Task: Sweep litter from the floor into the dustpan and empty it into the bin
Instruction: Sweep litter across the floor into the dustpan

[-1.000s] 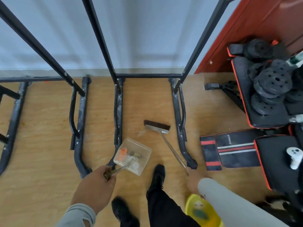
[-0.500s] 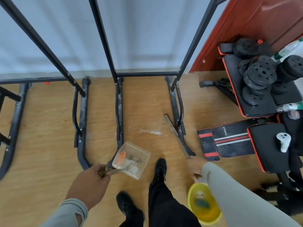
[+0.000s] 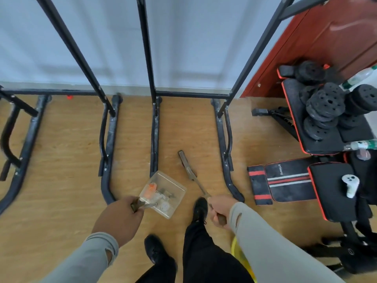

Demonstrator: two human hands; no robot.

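Your left hand (image 3: 120,218) is closed in a fist around the handle of the clear dustpan (image 3: 163,194), which you hold low over the wooden floor (image 3: 61,193), tilted, just in front of your feet. Inside the pan lies the litter (image 3: 158,194): an orange piece toward its left side and some pale and grey scraps beside it, too blurred to name. The pan's far corner sits at the foot of the middle black frame leg (image 3: 154,137); whether it touches the floor cannot be told. Your right hand (image 3: 219,208) is wrapped tight round the brown grip of the brush (image 3: 186,163), whose thin shaft runs up and left from your fist to the narrow dark head, seen edge-on on the floor between the middle frame leg and the right frame leg (image 3: 224,148). Brush head and dustpan are near each other but apart. Your right shoe (image 3: 201,209) stands between the two hands, and your left shoe (image 3: 156,250) is set further back. Under your right sleeve (image 3: 271,246) a sliver of the yellow bin (image 3: 237,252) shows, close by your right leg; its inside is hidden. Off at the floor's right edge stands a black-and-red weight bench (image 3: 330,186) with dark weight plates (image 3: 324,107) piled on it and a white controller (image 3: 349,184) lying on its pad.
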